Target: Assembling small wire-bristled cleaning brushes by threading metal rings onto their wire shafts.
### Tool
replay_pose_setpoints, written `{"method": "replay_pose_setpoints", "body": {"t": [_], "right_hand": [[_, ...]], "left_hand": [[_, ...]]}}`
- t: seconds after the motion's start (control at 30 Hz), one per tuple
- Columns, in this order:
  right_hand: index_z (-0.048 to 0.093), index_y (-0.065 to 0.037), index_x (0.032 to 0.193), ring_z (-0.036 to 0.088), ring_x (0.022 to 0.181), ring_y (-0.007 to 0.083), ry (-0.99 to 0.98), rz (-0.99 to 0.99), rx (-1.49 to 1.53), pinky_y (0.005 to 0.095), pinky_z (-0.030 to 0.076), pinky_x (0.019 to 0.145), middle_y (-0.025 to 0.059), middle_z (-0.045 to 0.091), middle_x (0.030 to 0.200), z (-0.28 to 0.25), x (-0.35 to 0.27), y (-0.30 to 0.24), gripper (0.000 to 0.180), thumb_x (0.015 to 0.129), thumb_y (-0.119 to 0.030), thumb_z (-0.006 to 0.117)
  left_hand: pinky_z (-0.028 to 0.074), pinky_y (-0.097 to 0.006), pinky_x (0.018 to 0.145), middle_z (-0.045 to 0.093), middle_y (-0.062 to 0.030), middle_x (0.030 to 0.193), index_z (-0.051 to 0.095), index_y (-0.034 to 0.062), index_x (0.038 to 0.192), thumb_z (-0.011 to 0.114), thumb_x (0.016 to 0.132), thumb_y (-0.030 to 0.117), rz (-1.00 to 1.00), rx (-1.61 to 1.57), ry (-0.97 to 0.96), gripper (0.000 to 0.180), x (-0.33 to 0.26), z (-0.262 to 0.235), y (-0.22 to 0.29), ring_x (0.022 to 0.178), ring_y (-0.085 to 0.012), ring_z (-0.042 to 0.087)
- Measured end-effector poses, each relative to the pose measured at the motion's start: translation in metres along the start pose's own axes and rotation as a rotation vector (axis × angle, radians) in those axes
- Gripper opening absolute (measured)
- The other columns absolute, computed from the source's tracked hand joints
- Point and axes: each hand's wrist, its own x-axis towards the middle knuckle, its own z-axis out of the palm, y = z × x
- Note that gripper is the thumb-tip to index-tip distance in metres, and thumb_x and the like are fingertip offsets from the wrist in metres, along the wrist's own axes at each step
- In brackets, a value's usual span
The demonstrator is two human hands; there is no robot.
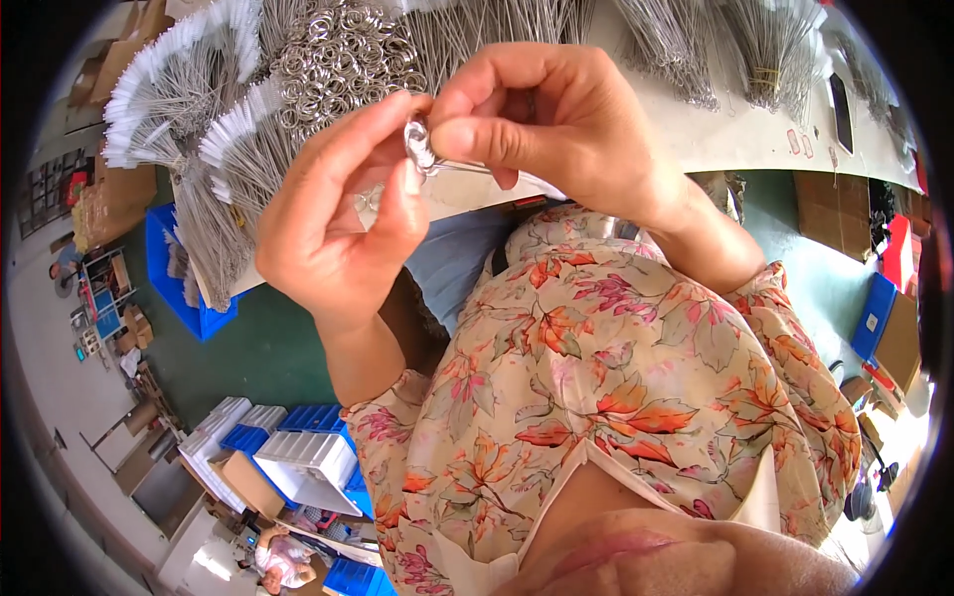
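A small metal ring (415, 139) is held between the thumb and forefinger of the left hand (333, 219), which is closed narrowly on it. Just to the right of this grip, the wire handle of a thin brush (467, 166) is pinched by the fingertips of the right hand (552, 119); the end of the wire meets the ring. The long axis of the wire runs sideways and a little downward, away from the ring toward the right palm, where most of it is hidden. Both hands are raised close together, touching at the fingertips, with the wrists bent inward. Behind the grip, on the white table (735, 139), a pile of loose rings (338, 55) and bundles of white-tipped wire brushes (189, 99) are seen.
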Motion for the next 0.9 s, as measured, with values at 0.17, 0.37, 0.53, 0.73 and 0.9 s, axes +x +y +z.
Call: {"method": "replay_pose_setpoints", "body": {"t": [0.17, 0.37, 0.53, 0.73, 0.9], "right_hand": [[0.064, -0.001, 0.087, 0.050, 0.060, 0.0041, -0.053, -0.009, -0.092, 0.0199, 0.042, 0.053, -0.0009, 0.059, 0.068, -0.005, -0.007, 0.000, 0.012, 0.082, -0.012, 0.066], [0.063, 0.000, 0.091, 0.050, 0.059, 0.0048, -0.099, 0.052, -0.060, 0.0205, 0.041, 0.053, -0.0014, 0.056, 0.066, -0.002, -0.008, 0.011, 0.012, 0.085, -0.010, 0.061], [0.061, -0.001, 0.094, 0.047, 0.057, 0.0023, -0.094, -0.015, -0.053, 0.0171, 0.037, 0.049, -0.0033, 0.055, 0.068, 0.005, -0.011, 0.018, 0.015, 0.087, -0.014, 0.061], [0.062, 0.001, 0.094, 0.054, 0.062, 0.0064, -0.145, 0.036, -0.044, 0.0203, 0.045, 0.056, 0.0009, 0.062, 0.078, 0.006, -0.008, 0.024, 0.014, 0.086, -0.010, 0.061], [0.062, 0.001, 0.094, 0.054, 0.061, 0.0060, -0.207, 0.032, -0.056, 0.0195, 0.044, 0.054, 0.0008, 0.062, 0.078, 0.015, -0.002, 0.032, 0.014, 0.086, -0.010, 0.061]], "left_hand": [[0.053, -0.024, 0.070, 0.063, -0.0140, 0.097, 0.060, -0.0088, 0.103, 0.058, 0.076, -0.009, -0.097, 0.004, -0.105, 0.027, 0.008, 0.000, 0.015, 0.081, -0.0150, 0.063], [0.046, -0.023, 0.060, 0.058, -0.0046, 0.086, 0.061, -0.0056, 0.094, 0.062, 0.082, 0.002, -0.143, 0.137, -0.300, 0.015, 0.005, -0.022, 0.004, 0.070, -0.0092, 0.054], [0.039, -0.021, 0.052, 0.056, -0.0028, 0.081, 0.059, -0.0016, 0.098, 0.057, 0.087, 0.008, -0.582, -0.651, -0.098, 0.015, -0.011, -0.024, -0.009, 0.059, -0.0067, 0.046], [0.037, -0.020, 0.048, 0.056, -0.0038, 0.075, 0.057, 0.0000, 0.100, 0.053, 0.089, 0.007, -0.191, 0.284, -0.224, 0.014, -0.024, -0.027, 0.001, 0.053, -0.0047, 0.042], [0.037, -0.018, 0.048, 0.060, -0.0027, 0.074, 0.061, 0.0008, 0.092, 0.056, 0.089, 0.012, -0.666, -0.512, -0.090, 0.012, -0.029, -0.041, 0.005, 0.057, -0.0023, 0.047]]}}
